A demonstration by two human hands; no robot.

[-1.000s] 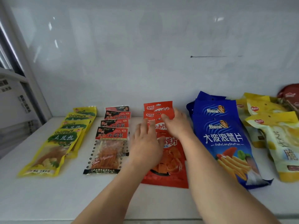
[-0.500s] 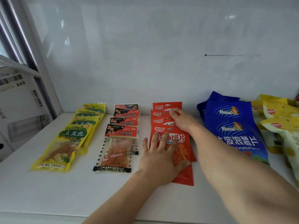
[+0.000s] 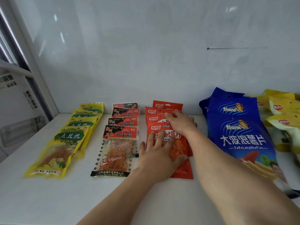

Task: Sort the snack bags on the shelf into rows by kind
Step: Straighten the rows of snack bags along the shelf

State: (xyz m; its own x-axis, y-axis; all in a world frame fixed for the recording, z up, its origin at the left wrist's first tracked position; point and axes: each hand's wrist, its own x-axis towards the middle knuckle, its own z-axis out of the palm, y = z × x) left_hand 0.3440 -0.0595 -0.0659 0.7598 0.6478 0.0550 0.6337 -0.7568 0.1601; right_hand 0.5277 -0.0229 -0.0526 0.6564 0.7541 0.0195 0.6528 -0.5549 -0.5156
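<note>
Left hand lies flat on the front red bag; right hand touches the red bags behind.

Five overlapping snack-bag rows by kind

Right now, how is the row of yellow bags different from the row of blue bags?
The yellow bags are small and slim; the blue bags are plainly bigger and wider. The yellow bags lie at the far left of the shelf; the blue bags lie right of the red bags. The yellow bags have a clear window showing the food; the blue bags show a printed picture of chips. Both rows lie flat and overlap front to back, and neither hand touches them.
</note>
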